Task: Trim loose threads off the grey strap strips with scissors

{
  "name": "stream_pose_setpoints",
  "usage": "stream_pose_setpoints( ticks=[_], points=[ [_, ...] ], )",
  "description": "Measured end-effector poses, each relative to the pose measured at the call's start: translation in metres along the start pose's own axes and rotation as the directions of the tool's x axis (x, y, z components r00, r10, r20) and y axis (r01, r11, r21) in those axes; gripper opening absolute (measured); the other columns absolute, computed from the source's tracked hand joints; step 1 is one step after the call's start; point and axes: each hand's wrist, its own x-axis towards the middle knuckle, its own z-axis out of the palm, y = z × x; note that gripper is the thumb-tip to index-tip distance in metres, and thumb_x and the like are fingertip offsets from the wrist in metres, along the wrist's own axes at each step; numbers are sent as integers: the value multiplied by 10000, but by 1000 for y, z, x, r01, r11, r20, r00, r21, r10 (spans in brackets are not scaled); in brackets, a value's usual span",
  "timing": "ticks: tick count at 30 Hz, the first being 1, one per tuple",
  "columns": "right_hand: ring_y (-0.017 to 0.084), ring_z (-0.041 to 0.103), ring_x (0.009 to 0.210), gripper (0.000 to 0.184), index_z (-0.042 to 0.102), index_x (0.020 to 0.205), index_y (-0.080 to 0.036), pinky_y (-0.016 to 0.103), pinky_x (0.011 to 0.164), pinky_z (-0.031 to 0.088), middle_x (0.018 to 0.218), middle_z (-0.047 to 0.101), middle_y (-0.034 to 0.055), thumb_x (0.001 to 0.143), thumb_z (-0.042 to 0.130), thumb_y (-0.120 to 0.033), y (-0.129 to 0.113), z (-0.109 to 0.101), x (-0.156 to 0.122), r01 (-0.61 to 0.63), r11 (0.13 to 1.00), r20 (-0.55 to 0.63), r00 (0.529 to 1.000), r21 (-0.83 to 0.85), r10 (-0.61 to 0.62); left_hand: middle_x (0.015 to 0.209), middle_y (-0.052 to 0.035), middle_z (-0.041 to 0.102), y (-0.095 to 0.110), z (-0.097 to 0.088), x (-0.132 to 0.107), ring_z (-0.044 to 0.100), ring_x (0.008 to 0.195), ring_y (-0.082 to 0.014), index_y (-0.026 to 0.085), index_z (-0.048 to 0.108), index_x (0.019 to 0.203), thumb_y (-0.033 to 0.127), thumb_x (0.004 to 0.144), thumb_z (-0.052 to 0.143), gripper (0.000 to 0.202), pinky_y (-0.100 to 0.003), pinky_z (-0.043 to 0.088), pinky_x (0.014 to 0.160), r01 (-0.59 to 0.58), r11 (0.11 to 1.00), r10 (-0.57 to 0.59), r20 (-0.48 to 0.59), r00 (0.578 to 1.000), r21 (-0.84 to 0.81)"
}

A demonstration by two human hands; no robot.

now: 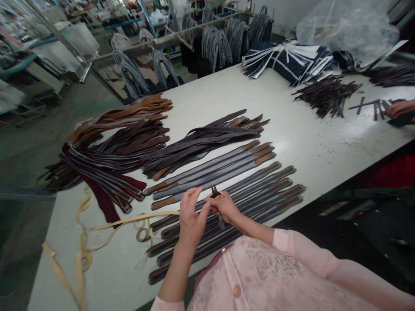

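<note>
From the head camera: two bare hands side by side, low over a pale table (340, 142). In the right hand (227, 208), one dark pair of snips (214, 193), gripped by curled fingers, two points upward, above the strips. Just beside, the left hand (192, 211), fingers raised, thumb out toward the snips. Leading to that hand from looser lengths at the table's left, one yellow tape (152, 214); hidden past the wrist, so cannot tell whether grasped or only passing behind. Under both hands, five dark striped strips (272, 188), counted by the ends. Beyond those, three grey strips (207, 175) with tan ends, then one loose dark heap (207, 138). To the left, three bundles: one orange-brown bundle (123, 114), one dark brown bundle (136, 137), one maroon striped bundle (105, 203). Near the tape, one small ring (143, 240). At far right, one co-worker's hand (402, 108), near one pile of short dark strips (327, 96). Farther back, one tied navy bundle (292, 69) beside one clear plastic bag (350, 28).
</note>
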Motion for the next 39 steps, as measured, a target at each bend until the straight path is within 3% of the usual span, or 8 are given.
stream_pose_setpoints(
  ticks=[6, 10, 14, 19, 22, 25, 32, 39],
  points=[
    [46, 289, 346, 110, 485, 542, -158, 185, 326, 175, 395, 342, -73, 612, 522, -234, 14, -12, -9, -20, 999, 9, 1000, -47, 21, 904, -50, 551, 26, 32, 22, 503, 921, -195, 224, 640, 793, 220, 745, 535, 116, -354, 387, 831, -65, 997, 68, 102, 992, -31],
    [36, 306, 377, 204, 546, 750, -162, 177, 335, 192, 555, 452, -63, 551, 586, -186, 4, -42, -15, -35, 998, 15, 999, -58, 36, 806, -21, 571, 31, 38, 27, 527, 814, -155, 192, 577, 754, 267, 783, 478, 128, -287, 395, 769, 89, 985, -68, 138, 988, -150],
    [41, 378, 475, 353, 552, 943, -186, 186, 418, 307, 779, 504, -23, 596, 605, -224, -35, -79, -26, 179, 958, -196, 955, -223, -224, 664, 18, 574, 37, 45, 34, 522, 650, -122, 187, 530, 758, 328, 804, 433, 178, -240, 394, 655, 265, 932, -192, 283, 940, -246],
    [77, 421, 561, 88, 588, 717, -172, 208, 536, 340, 651, 491, -28, 664, 591, -242, -81, -99, -32, 375, 739, -34, 881, -560, -472, 621, 26, 538, 43, 68, 41, 502, 594, -107, 182, 547, 758, 334, 776, 478, 169, -227, 390, 606, 270, 927, -150, 399, 904, -262],
    [88, 423, 572, 129, 551, 608, -170, 212, 546, 325, 591, 469, -27, 722, 523, -221, -87, -106, -28, 411, 653, 4, 848, -636, -531, 615, 39, 517, 41, 83, 45, 505, 564, -104, 189, 551, 973, 317, 731, 541, 275, -230, 405, 587, 333, 894, -189, 420, 887, -301],
    [89, 426, 575, 123, 547, 620, -172, 211, 554, 325, 602, 478, -27, 728, 506, -216, -87, -120, -22, 391, 651, -55, 831, -650, -554, 617, 41, 514, 34, 96, 52, 502, 547, -103, 190, 517, 1105, 304, 697, 575, 428, -234, 414, 574, 393, 857, -225, 445, 867, -332],
    [101, 451, 576, 148, 566, 642, -162, 213, 560, 338, 590, 511, -28, 687, 526, -297, -83, -178, 9, 230, 748, -351, 772, -623, -530, 558, 13, 522, 7, 121, 72, 472, 536, -111, 161, 622, 651, 393, 668, 583, 236, -231, 372, 522, 362, 915, -228, 512, 828, -178],
    [102, 421, 497, 192, 557, 591, -158, 215, 501, 305, 483, 466, -39, 643, 531, -341, -81, -272, 61, 37, 793, -599, 633, -609, -490, 463, 49, 465, -32, 135, 94, 425, 454, -92, 146, 601, 639, 429, 622, 602, 283, -221, 324, 487, 470, 883, -348, 644, 681, -20]
  ],
)
